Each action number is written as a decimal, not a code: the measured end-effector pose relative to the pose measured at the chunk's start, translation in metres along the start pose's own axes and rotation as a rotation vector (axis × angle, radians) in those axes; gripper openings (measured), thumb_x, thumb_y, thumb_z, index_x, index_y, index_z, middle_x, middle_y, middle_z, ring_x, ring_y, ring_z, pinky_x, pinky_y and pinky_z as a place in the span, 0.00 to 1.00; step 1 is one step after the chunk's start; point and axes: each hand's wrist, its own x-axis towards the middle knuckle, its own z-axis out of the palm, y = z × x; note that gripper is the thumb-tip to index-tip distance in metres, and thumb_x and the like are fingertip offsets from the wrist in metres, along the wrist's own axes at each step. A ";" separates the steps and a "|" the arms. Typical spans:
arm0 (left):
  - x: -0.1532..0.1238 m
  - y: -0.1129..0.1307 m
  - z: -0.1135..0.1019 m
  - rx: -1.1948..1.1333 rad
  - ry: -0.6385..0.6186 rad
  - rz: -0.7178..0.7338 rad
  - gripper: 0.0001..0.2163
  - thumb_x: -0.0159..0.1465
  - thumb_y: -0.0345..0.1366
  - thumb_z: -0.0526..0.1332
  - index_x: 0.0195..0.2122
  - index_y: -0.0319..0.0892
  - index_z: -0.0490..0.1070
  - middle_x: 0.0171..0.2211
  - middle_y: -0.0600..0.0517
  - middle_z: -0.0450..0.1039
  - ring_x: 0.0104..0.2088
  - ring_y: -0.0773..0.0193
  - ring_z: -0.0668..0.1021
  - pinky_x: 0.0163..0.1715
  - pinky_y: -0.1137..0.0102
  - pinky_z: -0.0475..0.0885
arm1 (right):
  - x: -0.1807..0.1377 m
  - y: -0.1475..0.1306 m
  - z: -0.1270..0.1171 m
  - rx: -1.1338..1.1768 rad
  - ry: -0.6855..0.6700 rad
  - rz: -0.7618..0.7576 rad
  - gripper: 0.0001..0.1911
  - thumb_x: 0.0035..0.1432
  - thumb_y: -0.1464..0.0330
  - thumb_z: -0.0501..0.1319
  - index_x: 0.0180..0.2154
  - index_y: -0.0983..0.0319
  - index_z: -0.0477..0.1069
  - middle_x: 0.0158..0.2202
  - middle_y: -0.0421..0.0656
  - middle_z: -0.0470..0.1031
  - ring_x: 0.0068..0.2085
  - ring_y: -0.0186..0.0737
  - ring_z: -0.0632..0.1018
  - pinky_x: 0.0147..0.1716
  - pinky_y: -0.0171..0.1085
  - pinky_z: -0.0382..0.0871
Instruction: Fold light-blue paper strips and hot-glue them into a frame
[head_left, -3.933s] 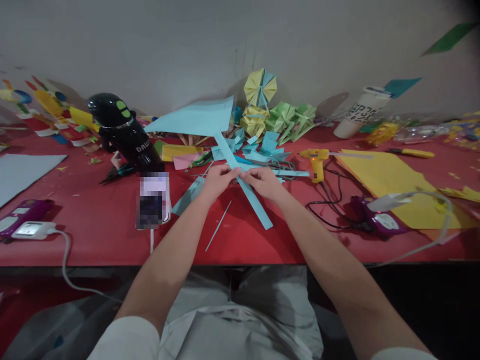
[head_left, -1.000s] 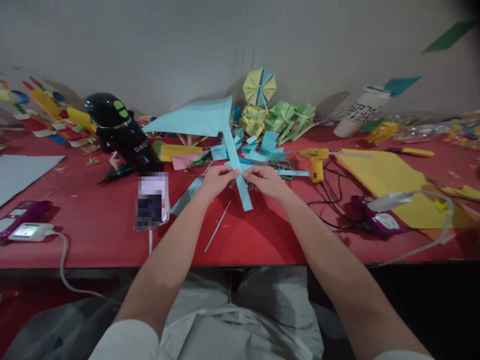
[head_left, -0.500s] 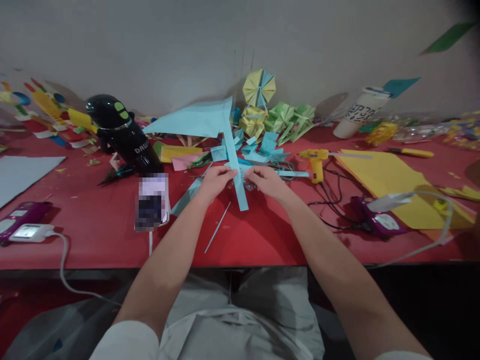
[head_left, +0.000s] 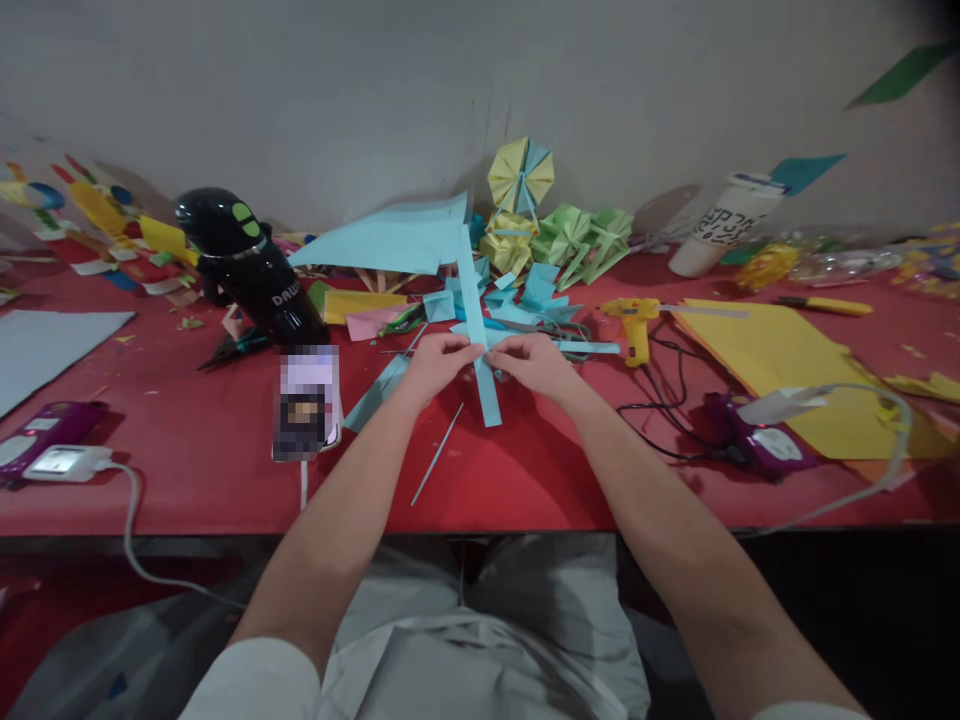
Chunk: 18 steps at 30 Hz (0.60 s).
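Both hands meet over the red-covered bench (head_left: 525,480): the left hand (head_left: 433,366) and right hand (head_left: 529,364) each have their fingers closed on the long light-blue paper strip (head_left: 477,330), gripping either side of one spot, seemingly to press a fold there. Its lower end rests on the bench; the upper end rises towards a large light-blue paper sheet (head_left: 390,240). A yellow glue gun (head_left: 634,322) lies right of the hands.

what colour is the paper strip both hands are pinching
Light blue. The paper strip runs between the left hand and right hand, clearest in the head view.
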 end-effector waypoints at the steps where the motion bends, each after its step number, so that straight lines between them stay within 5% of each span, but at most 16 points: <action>1: 0.000 0.000 0.000 0.001 -0.008 0.001 0.16 0.50 0.47 0.72 0.25 0.38 0.73 0.19 0.55 0.70 0.21 0.70 0.71 0.25 0.72 0.70 | 0.000 0.000 0.000 -0.007 -0.001 0.006 0.13 0.51 0.60 0.61 0.24 0.63 0.73 0.19 0.39 0.70 0.23 0.32 0.68 0.26 0.35 0.62; 18: 0.003 -0.007 -0.001 0.019 0.013 0.065 0.12 0.50 0.42 0.71 0.29 0.38 0.77 0.26 0.53 0.74 0.28 0.67 0.73 0.32 0.70 0.70 | 0.004 0.007 0.000 -0.010 0.042 0.048 0.08 0.51 0.66 0.60 0.27 0.64 0.74 0.21 0.40 0.72 0.23 0.33 0.71 0.27 0.35 0.65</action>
